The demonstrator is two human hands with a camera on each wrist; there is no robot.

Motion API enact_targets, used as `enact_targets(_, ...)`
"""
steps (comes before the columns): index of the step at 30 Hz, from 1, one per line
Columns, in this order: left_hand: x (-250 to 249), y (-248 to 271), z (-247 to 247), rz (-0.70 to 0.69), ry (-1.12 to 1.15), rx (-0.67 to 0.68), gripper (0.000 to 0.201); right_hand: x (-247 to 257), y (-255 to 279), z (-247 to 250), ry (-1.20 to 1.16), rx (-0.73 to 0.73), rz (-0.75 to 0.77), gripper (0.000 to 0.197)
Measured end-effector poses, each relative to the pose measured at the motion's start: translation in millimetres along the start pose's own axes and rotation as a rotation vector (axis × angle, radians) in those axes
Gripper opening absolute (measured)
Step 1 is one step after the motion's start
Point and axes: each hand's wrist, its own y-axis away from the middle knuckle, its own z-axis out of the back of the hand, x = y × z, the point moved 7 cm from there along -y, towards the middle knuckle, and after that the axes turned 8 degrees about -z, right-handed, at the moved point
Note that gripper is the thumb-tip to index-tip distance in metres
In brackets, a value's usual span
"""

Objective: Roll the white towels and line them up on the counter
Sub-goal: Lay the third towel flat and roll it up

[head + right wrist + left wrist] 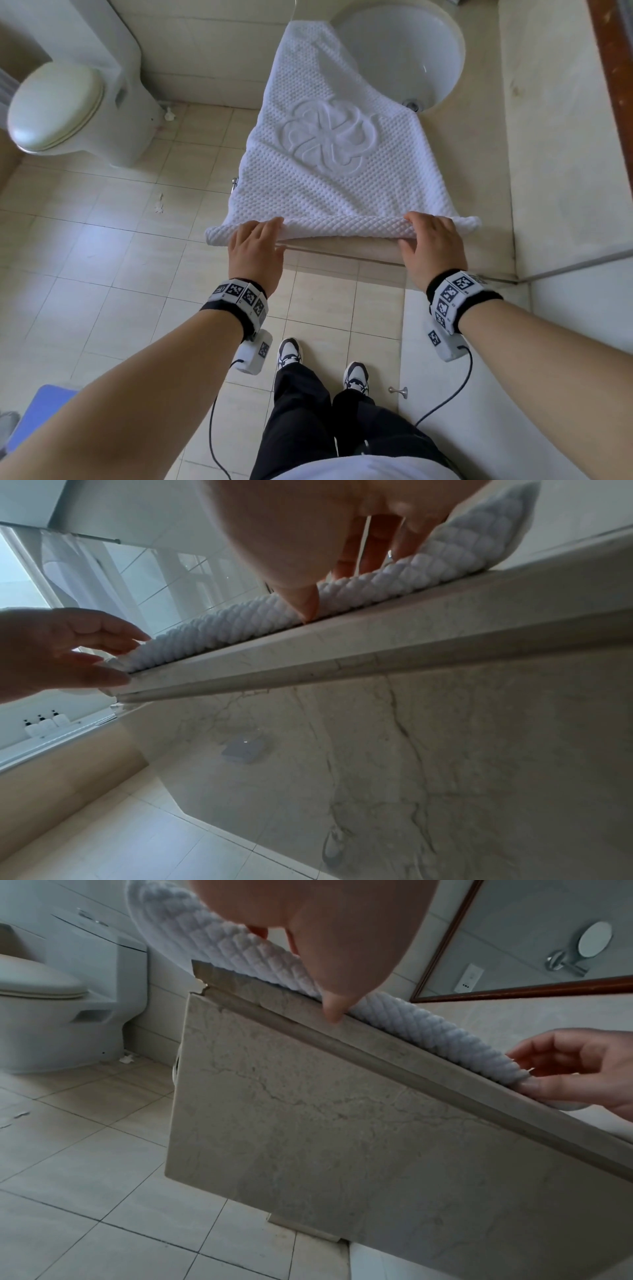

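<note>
While both forearms reach forward from the body with the wrists bent slightly down, the left hand (255, 245) and the right hand (432, 244) lie palm down on the near edge of the white towel (329, 161), where a first thin roll is formed. The fingers of the left hand (329, 947) curve over the top of the roll and its thumb points down to the front lip of the counter (342, 249), so the hand grips the rolled edge between fingers and thumb. The right hand (329, 534) does the same near the other end: its fingers bend over the roll and the thumb presses at the front of it, so this hand also holds the roll. The two hands are well apart, each near one end of the roll. Beyond the hands, the towel lies flat on the counter, with a raised flower pattern in its middle, and its far right part covers a part of the round sink (411, 51). The left side of the towel hangs a little over the counter's left end. Further left, on the tiled floor (102, 240), the toilet (68, 106) stands with its lid closed.
</note>
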Motion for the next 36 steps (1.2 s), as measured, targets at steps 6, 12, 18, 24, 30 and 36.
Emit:
enact_targets(6, 4.6, -4.3, 3.3, 0.028, 0.043, -0.024, 0.040, -2.1, -3.7, 1.3, 0.006, -0.030, 0.001, 0.038)
enact_targets(12, 5.0, -13.8, 3.9, 0.088, 0.063, -0.023, 0.033, 2.4, -13.5, 1.9, 0.006, 0.011, -0.014, 0.031)
enact_targets(18, 7.0, -8.7, 1.4, 0.108, 0.087, 0.014, 0.032, -4.1, -12.2, 0.4, -0.055, 0.059, -0.027, 0.032)
enact_targets(24, 6.8, -5.4, 0.1, 0.152, 0.119, 0.068, 0.040, -9.3, -12.9, -2.3, -0.080, 0.121, -0.038, 0.030)
enact_targets(30, 11.0, -17.6, -4.0, 0.110, 0.075, 0.103, 0.036, -7.5, -28.2, -6.2, -0.005, 0.221, -0.095, 0.037)
enact_targets(36, 14.2, -30.1, -4.7, 0.086, 0.026, 0.088, 0.034, -10.5, -47.6, -14.2, 0.074, 0.283, -0.165, 0.049)
